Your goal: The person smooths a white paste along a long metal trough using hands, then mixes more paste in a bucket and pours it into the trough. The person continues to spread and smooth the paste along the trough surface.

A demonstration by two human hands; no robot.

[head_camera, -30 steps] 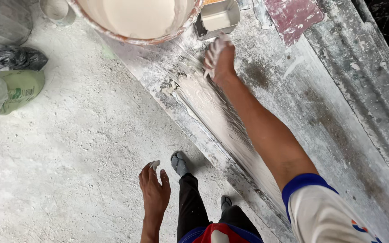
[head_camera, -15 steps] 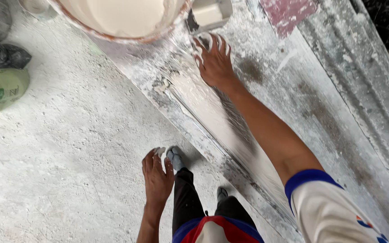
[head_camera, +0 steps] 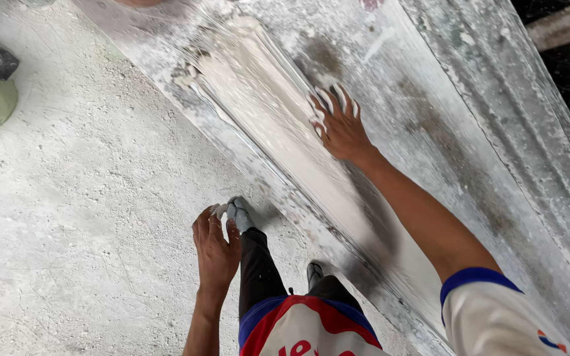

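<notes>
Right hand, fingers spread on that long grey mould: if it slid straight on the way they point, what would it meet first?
Probably more wet whitish plaster along the long grey mould; the right hand points up its channel, which looks free up to the picture's top edge.

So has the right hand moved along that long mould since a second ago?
Yes. The right hand has slid down the mould toward the person, away from the heaped plaster.

Long mould [head_camera: 390, 125] (wet white plaster-coated).
</notes>
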